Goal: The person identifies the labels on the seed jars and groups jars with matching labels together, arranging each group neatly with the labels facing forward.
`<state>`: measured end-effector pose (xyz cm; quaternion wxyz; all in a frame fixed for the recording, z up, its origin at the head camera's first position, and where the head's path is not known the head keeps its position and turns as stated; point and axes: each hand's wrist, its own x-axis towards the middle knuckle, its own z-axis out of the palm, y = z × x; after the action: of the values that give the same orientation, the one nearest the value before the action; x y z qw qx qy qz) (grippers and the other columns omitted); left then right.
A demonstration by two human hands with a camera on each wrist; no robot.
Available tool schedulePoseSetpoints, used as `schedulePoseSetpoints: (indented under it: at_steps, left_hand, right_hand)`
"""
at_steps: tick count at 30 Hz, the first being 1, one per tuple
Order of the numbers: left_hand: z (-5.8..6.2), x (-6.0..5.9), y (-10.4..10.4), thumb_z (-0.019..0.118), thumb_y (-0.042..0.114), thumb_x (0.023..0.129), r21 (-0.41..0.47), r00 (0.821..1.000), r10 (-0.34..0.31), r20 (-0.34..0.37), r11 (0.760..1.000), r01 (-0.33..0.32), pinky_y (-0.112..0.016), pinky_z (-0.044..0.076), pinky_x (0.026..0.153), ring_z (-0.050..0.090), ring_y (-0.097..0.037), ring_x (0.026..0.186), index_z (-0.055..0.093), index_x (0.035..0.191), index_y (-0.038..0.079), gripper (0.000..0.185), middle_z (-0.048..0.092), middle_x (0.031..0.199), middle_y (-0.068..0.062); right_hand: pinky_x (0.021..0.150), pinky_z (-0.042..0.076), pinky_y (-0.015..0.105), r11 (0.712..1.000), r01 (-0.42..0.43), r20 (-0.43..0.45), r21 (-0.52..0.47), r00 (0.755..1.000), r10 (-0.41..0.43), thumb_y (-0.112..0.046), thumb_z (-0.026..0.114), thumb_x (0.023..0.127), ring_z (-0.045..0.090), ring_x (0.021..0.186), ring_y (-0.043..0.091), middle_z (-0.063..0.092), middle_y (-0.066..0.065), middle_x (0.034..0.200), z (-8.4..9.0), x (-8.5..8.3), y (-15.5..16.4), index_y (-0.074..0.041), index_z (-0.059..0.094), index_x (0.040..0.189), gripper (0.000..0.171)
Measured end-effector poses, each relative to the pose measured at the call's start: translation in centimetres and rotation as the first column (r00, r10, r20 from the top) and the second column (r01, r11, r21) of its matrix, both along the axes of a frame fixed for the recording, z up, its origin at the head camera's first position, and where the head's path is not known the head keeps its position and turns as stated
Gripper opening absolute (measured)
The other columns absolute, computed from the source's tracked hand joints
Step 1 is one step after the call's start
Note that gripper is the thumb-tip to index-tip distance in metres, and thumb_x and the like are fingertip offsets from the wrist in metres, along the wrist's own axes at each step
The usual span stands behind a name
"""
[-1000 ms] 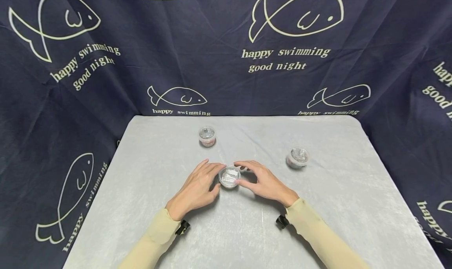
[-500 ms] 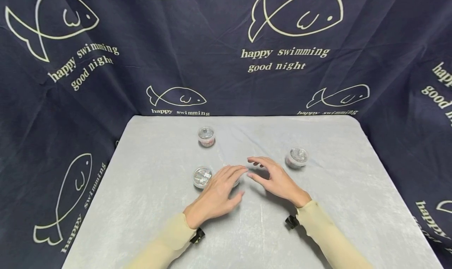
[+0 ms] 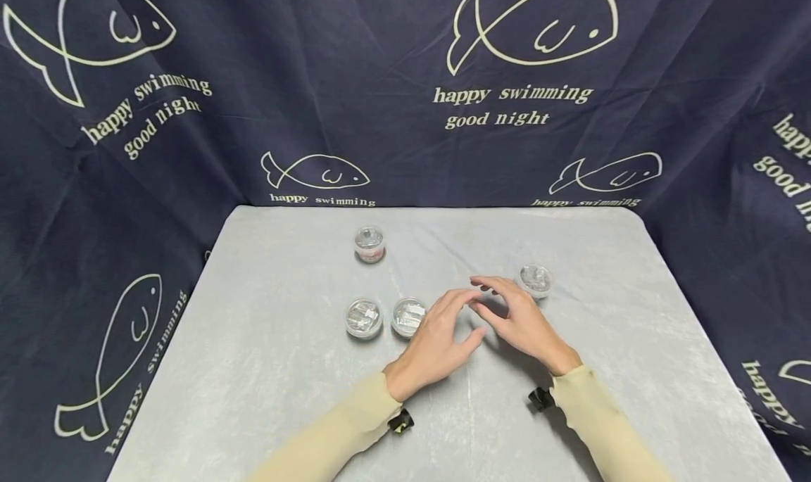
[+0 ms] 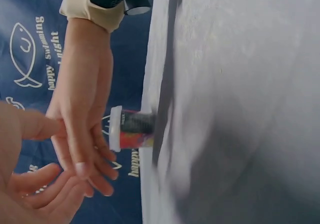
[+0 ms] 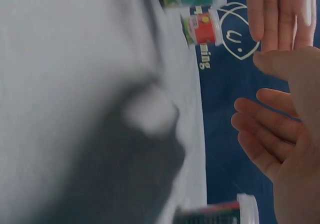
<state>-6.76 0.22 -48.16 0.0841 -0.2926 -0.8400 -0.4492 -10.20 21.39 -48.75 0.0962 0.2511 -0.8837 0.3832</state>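
My left hand (image 3: pixel 440 341) hovers over the table to the right of a small round tub (image 3: pixel 407 316) with a shiny clear lid, overlapping its edge in the head view. Its fingers are relaxed and hold nothing. Facing it, my right hand (image 3: pixel 522 324) is likewise loosely bent and holds nothing, its fingertips close to the left hand's. Just behind the right hand stands another tub (image 3: pixel 536 278), partly covered by the fingers. From the left wrist, a tub (image 4: pixel 135 129) with a red and black label shows beyond the right hand's fingers.
A further lidded tub (image 3: pixel 364 319) sits left of the middle one, side by side with a narrow gap. Farther back stands one more tub (image 3: pixel 369 243). All rest on a pale grey cloth-covered table (image 3: pixel 253 369), with a dark blue fish-print curtain (image 3: pixel 405 137) behind.
Both hands have let go of the middle tub and moved right, toward the right-hand tub. The front left tub, earlier hidden beneath the left hand, has come into sight.
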Motion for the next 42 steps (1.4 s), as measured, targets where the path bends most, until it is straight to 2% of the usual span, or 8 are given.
schedulePoseSetpoints:
  at_steps: [4, 7, 10, 15, 23, 29, 34, 42]
  left_hand:
    - [-0.9, -0.8, 1.4, 0.078, 0.022, 0.097, 0.062, 0.994, 0.072, 0.076, 0.995, -0.077, -0.034, 0.052, 0.108, 0.063, -0.019, 0.127, 0.056, 0.150, 0.013, 0.058, 0.061, 0.146, -0.002]
    - [-1.5, -1.2, 2.3, 0.078, 0.025, 0.097, 0.064, 0.983, 0.105, 0.150, 0.991, -0.116, -0.034, 0.052, 0.109, 0.062, -0.015, 0.128, 0.056, 0.151, 0.016, 0.059, 0.061, 0.145, 0.000]
    - [-1.9, -1.7, 3.1, 0.078, 0.028, 0.098, 0.049, 0.972, 0.112, 0.207, 0.991, -0.124, -0.033, 0.051, 0.111, 0.062, -0.014, 0.129, 0.055, 0.152, 0.015, 0.059, 0.061, 0.145, -0.001]
    - [-2.3, -2.4, 4.8, 0.078, 0.031, 0.099, 0.003, 0.965, 0.123, 0.232, 0.992, -0.128, -0.032, 0.051, 0.109, 0.064, -0.018, 0.126, 0.055, 0.151, 0.013, 0.060, 0.063, 0.141, -0.005]
    - [-2.5, -3.8, 6.8, 0.079, 0.031, 0.097, -0.039, 0.958, 0.154, 0.243, 0.988, -0.149, -0.031, 0.050, 0.108, 0.064, -0.019, 0.122, 0.056, 0.150, 0.011, 0.062, 0.066, 0.135, -0.009]
    - [-2.7, -4.9, 7.5, 0.080, 0.027, 0.096, -0.032, 0.954, 0.164, 0.250, 0.986, -0.162, -0.029, 0.051, 0.106, 0.064, -0.018, 0.121, 0.057, 0.150, 0.010, 0.062, 0.066, 0.136, -0.009]
    - [-3.0, -5.7, 8.0, 0.082, 0.028, 0.095, -0.053, 0.954, 0.177, 0.241, 0.984, -0.169, -0.029, 0.052, 0.105, 0.064, -0.018, 0.121, 0.057, 0.150, 0.010, 0.063, 0.067, 0.135, -0.009]
    - [-2.8, -6.2, 8.7, 0.082, 0.031, 0.095, -0.095, 0.946, 0.186, 0.264, 0.982, -0.166, -0.031, 0.048, 0.113, 0.062, -0.019, 0.127, 0.056, 0.152, 0.011, 0.066, 0.065, 0.140, -0.007]
  right_hand:
    - [0.096, 0.055, 0.050, 0.999, 0.046, -0.014, 0.002, 0.999, -0.046, -0.010, 0.081, 0.097, 0.068, 0.113, 0.029, 0.073, 0.009, 0.130, 0.2, -0.3, 1.0, -0.008, 0.068, 0.141, 0.047]
    - [0.092, 0.055, 0.048, 0.997, 0.071, -0.031, 0.008, 0.997, -0.071, -0.010, 0.082, 0.096, 0.068, 0.111, 0.031, 0.074, 0.009, 0.127, 0.6, -0.5, 1.8, -0.009, 0.068, 0.141, 0.047]
    - [0.093, 0.056, 0.043, 0.996, 0.085, -0.053, 0.008, 0.995, -0.084, -0.007, 0.083, 0.094, 0.068, 0.110, 0.031, 0.074, 0.010, 0.126, 1.0, -0.7, 2.7, -0.008, 0.068, 0.140, 0.049]
    - [0.103, 0.053, 0.032, 0.992, 0.126, -0.082, 0.030, 0.989, -0.124, -0.006, 0.085, 0.092, 0.067, 0.114, 0.029, 0.073, 0.009, 0.130, 1.5, -1.1, 4.0, -0.007, 0.069, 0.140, 0.051]
    - [0.104, 0.049, 0.055, 0.986, 0.159, -0.085, 0.053, 0.984, -0.154, -0.008, 0.086, 0.091, 0.065, 0.117, 0.032, 0.073, 0.014, 0.126, 2.1, -1.8, 5.5, -0.006, 0.068, 0.140, 0.052]
    - [0.108, 0.046, 0.065, 0.983, 0.163, -0.095, 0.083, 0.983, -0.155, -0.010, 0.086, 0.091, 0.062, 0.124, 0.039, 0.071, 0.018, 0.131, 2.4, -2.2, 6.4, -0.004, 0.066, 0.141, 0.055]
    - [0.108, 0.045, 0.067, 0.979, 0.154, -0.117, 0.133, 0.983, -0.139, -0.011, 0.087, 0.090, 0.060, 0.126, 0.044, 0.068, 0.021, 0.136, 2.7, -2.5, 7.1, -0.001, 0.063, 0.143, 0.059]
    - [0.108, 0.042, 0.069, 0.958, 0.178, -0.120, 0.224, 0.981, -0.154, -0.019, 0.088, 0.089, 0.057, 0.129, 0.048, 0.064, 0.026, 0.140, 2.8, -2.6, 7.5, 0.001, 0.061, 0.145, 0.065]
